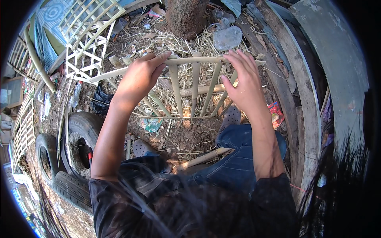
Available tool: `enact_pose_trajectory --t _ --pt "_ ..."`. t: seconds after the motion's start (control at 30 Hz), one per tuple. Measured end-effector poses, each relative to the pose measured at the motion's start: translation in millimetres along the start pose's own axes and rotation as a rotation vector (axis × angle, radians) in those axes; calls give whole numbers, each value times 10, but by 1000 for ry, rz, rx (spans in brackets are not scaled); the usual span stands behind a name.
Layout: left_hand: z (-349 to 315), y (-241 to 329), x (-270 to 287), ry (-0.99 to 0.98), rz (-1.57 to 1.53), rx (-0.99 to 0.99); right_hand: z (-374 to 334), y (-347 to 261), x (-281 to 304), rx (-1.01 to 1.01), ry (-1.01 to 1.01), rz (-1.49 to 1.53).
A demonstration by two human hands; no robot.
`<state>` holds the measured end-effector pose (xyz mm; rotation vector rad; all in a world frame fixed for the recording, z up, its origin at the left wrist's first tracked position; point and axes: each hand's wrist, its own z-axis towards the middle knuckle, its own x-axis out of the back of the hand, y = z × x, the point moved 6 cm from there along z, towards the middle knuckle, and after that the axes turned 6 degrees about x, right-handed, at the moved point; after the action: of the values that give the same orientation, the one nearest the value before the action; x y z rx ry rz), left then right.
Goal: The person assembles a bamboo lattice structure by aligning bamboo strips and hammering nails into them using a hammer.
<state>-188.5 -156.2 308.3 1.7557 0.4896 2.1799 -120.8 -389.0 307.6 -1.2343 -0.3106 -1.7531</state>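
Note:
A bamboo frame [195, 85] stands upright between my feet, its slats fanning up from a thin lower crosspiece to a long top strip [194, 60]. My left hand [143, 73] is closed around this top strip left of the slats, thumb and forefinger on either side of it. Near the strip's right end, my right hand [246, 77] is open, fingers stretched and thumb apart; its fingertips are at the strip, though whether they press on it I cannot tell. Behind the slats lies a bamboo pole [202, 90].
A tree trunk [184, 18] rises beyond the straw-covered ground. Bamboo lattices [89, 51] lean at the far left, above old tyres [81, 131]. Long wooden planks [295, 67] line the right side. Another bamboo piece [202, 158] rests near my legs. Plastic litter [228, 37] lies about.

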Motion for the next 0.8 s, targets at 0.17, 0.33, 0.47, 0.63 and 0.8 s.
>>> enact_pose_trajectory --t 0.17,0.33,0.47,0.63,0.8 --pt "9 -17 15 12 -1 -27 11 -37 -14 14 -2 -4" --pt "9 -37 -26 7 -5 -7 2 -149 -50 87 16 -9" --pt "23 -127 -19 86 12 -75 24 -335 -125 148 33 9" --pt "43 -121 -24 86 41 -101 23 -381 -215 151 30 22" --pt "-7 -103 -34 74 8 -101 145 -354 -123 121 74 61"
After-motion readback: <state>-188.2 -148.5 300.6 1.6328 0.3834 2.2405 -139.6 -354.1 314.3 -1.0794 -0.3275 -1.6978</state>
